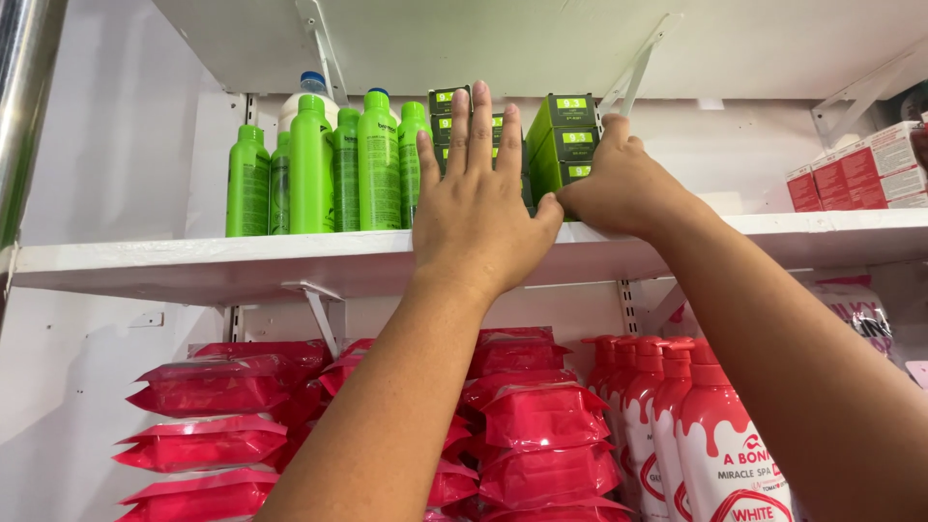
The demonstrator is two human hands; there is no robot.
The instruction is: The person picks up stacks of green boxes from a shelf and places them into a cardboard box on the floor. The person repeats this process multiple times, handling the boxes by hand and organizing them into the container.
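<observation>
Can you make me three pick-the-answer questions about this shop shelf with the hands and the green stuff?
1. Where do the green bottles stand?
A. left of the green boxes
B. on the floor
C. under the red packs

2. What colour are the soft packs on the lower level?
A. blue
B. red
C. yellow

3. How is the left hand?
A. a closed fist
B. holding a bottle
C. flat, fingers spread against the boxes

Answers: 1 A, the bottles share the white shelf to the boxes' left. 2 B, every pack is red. 3 C, the fingers lie open on the stack, while the right hand grips its side.
</observation>
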